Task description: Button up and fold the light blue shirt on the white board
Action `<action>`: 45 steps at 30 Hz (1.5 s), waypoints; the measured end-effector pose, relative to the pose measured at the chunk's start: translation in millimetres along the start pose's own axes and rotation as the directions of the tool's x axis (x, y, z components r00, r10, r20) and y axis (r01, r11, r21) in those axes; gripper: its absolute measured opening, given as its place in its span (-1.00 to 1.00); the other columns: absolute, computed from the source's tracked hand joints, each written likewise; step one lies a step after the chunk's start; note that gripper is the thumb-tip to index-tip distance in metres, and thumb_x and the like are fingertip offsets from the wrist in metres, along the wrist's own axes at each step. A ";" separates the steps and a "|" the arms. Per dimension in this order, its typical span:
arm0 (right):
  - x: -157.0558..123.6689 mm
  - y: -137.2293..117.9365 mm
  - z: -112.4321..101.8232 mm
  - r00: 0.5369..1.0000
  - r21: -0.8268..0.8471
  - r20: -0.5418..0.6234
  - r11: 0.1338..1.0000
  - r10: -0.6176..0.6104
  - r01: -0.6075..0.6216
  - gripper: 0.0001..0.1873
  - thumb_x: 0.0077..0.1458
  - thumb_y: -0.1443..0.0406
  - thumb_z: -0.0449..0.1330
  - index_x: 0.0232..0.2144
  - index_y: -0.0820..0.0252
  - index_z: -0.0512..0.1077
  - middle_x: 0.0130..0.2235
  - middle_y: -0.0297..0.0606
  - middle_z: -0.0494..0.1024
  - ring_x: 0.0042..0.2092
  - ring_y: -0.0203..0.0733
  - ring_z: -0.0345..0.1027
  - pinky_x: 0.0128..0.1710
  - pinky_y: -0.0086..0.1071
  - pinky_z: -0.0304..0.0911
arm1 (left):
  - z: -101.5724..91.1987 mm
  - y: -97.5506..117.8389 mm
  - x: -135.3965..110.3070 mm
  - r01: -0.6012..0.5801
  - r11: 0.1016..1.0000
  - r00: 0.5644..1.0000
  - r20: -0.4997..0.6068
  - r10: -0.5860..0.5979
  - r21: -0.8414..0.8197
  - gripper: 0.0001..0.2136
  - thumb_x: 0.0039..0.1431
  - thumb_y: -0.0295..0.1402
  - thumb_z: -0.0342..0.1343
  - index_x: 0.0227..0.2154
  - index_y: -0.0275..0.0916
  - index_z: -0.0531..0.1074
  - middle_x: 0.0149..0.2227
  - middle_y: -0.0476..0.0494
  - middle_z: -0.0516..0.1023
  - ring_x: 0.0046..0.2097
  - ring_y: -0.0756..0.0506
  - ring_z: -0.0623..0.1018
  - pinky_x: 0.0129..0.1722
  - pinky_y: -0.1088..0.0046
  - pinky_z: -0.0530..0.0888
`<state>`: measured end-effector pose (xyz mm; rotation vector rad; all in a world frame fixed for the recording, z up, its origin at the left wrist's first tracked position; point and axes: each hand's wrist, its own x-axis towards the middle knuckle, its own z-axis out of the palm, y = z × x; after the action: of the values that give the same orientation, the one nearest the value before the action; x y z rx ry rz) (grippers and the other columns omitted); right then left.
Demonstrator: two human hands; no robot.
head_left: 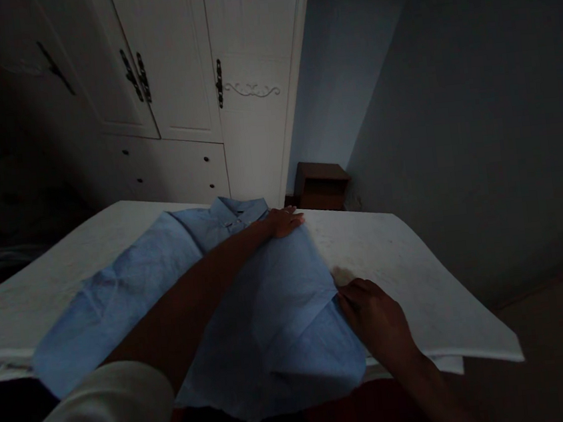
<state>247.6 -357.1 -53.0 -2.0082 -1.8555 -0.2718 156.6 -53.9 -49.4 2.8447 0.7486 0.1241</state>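
Note:
A light blue collared shirt (pixel 280 298) lies spread over a white table (pixel 376 248), its collar towards the far edge and its lower part hanging over the near edge. My left hand (pixel 285 221) rests flat with fingers extended on the shirt's shoulder, right of the collar. Closed at the shirt's right edge, my right hand (pixel 369 306) pinches the fabric, and creases run from that spot across the cloth. My left forearm crosses over the shirt and covers part of its front. One sleeve spreads to the left.
Behind the table stands a white wardrobe (pixel 257 126) with dark handles and drawers. A small brown wooden cabinet (pixel 321 183) sits on the floor beyond the far edge. A grey wall (pixel 477 116) rises on the right. The room is dim.

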 end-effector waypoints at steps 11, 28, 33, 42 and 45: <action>38.9 -35.1 -12.3 0.970 0.075 -0.098 0.971 -0.221 0.229 -0.55 0.33 0.13 -0.04 0.10 0.22 0.38 0.15 0.00 0.42 0.16 0.07 0.30 0.13 0.02 0.27 | -16.0 14.8 -32.2 -0.165 0.973 0.981 -0.075 0.179 0.163 -0.49 0.40 -0.17 -0.26 0.23 -0.41 0.21 0.35 -0.37 0.10 0.38 -0.17 0.07 0.30 0.32 0.11; 18.6 -4.3 64.3 0.968 -0.031 0.163 0.979 -0.192 0.199 -0.22 0.33 -0.07 -0.23 0.39 0.27 -0.20 0.39 0.03 -0.05 0.40 0.02 -0.21 0.35 0.06 -0.14 | 7.9 1.7 -73.0 0.009 0.972 0.984 -0.176 0.033 0.234 -0.46 0.37 -0.05 -0.24 0.19 -0.30 0.30 0.26 -0.34 0.29 0.30 -0.21 0.25 0.24 0.20 0.21; 21.7 -1.8 62.6 0.957 -0.031 0.234 0.983 -0.171 0.183 -0.19 0.31 -0.09 -0.25 0.38 0.35 -0.12 0.39 0.06 -0.08 0.41 0.03 -0.25 0.35 0.05 -0.15 | 1.2 10.2 -89.4 0.020 0.947 0.962 -0.265 0.070 0.320 -0.48 0.35 -0.03 -0.21 -0.07 -0.35 0.50 0.07 -0.38 0.48 0.20 -0.24 0.37 0.13 0.20 0.33; 39.0 -15.2 36.0 0.886 -0.012 0.461 0.998 -0.051 0.064 -0.09 0.24 -0.20 -0.27 0.34 0.36 0.04 0.39 0.01 -0.07 0.40 0.07 -0.23 0.35 0.02 -0.17 | -51.9 -58.9 -212.0 0.334 0.922 0.872 -0.434 -0.224 0.195 -0.51 0.40 -0.10 -0.31 0.06 -0.30 0.38 0.20 -0.34 0.37 0.18 -0.19 0.42 0.11 0.25 0.38; 60.9 -25.7 24.1 0.861 -0.006 0.509 1.000 -0.003 0.008 -0.17 0.24 -0.19 -0.29 0.32 0.17 0.14 0.35 -0.07 0.12 0.37 0.09 -0.06 0.32 0.09 -0.10 | -63.4 -93.2 -250.4 0.424 0.888 0.856 -0.399 -0.328 0.179 -0.47 0.40 -0.10 -0.34 0.13 -0.37 0.32 0.23 -0.41 0.33 0.28 -0.23 0.29 0.18 0.22 0.33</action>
<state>225.7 -290.5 -46.7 -2.2335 -2.1593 0.2886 -113.7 -87.7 -14.8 2.8725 1.4951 0.5347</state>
